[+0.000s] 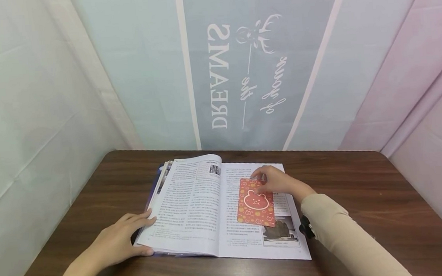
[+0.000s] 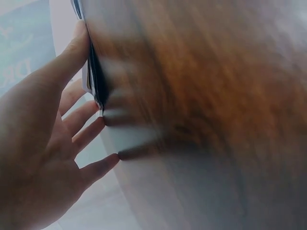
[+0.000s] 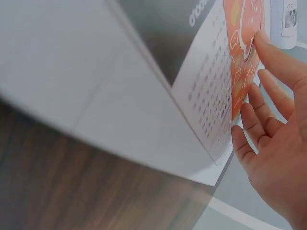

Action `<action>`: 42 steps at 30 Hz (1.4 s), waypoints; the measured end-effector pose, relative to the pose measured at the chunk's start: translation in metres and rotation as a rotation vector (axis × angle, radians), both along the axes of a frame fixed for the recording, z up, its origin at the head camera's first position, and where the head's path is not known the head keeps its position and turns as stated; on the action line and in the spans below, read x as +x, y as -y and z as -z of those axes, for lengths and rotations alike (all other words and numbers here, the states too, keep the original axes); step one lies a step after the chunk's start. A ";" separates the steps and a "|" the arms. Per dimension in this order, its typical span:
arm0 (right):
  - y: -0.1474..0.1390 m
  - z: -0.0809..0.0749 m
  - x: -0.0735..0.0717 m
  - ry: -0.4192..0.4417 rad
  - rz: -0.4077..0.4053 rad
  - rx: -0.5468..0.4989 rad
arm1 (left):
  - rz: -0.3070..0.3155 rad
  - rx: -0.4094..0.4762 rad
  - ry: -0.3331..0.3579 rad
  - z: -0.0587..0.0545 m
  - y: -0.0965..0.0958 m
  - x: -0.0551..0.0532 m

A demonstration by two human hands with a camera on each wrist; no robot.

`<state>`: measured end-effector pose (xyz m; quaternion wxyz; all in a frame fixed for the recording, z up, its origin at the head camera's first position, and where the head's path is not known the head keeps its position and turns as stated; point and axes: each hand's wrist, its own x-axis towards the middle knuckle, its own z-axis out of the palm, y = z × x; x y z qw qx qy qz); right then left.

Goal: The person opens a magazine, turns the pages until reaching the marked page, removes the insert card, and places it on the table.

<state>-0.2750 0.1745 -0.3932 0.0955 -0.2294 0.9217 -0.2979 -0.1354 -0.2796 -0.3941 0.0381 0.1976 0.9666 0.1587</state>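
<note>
An open magazine point(image 1: 195, 209) lies on the table, its left side thick with pages. My left hand point(image 1: 121, 239) rests against its left edge, fingertips on the page margin and thumb at the near corner. The left wrist view shows those fingers point(image 2: 88, 134) spread and loosely straight beside the magazine's edge. Over the right page is a red-orange card point(image 1: 255, 204) with a bear face and small yellow patterns. My right hand point(image 1: 275, 180) pinches its upper right part, thumb on the printed face. In the right wrist view the other fingers point(image 3: 244, 143) curve by the card's edge.
The dark wood table point(image 1: 348, 175) extends past both sides of the magazine. Behind it hangs a grey-blue curtain point(image 1: 153, 74) with white lettering, and pale cloth point(image 1: 21, 127) hangs at the left. A black band point(image 1: 306, 227) shows at the right sleeve.
</note>
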 end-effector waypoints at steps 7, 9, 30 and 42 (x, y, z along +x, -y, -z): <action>0.006 -0.002 0.001 0.001 0.022 -0.007 | -0.002 -0.003 0.009 -0.001 -0.002 0.001; 0.007 -0.003 0.002 0.014 0.041 -0.029 | -0.003 -0.006 0.007 -0.002 -0.003 0.001; -0.026 -0.007 0.012 -0.003 0.081 -0.247 | -0.017 -0.020 0.027 -0.003 -0.002 0.000; -0.097 -0.012 0.035 0.062 0.300 -0.266 | -0.017 -0.010 0.039 0.001 -0.002 0.000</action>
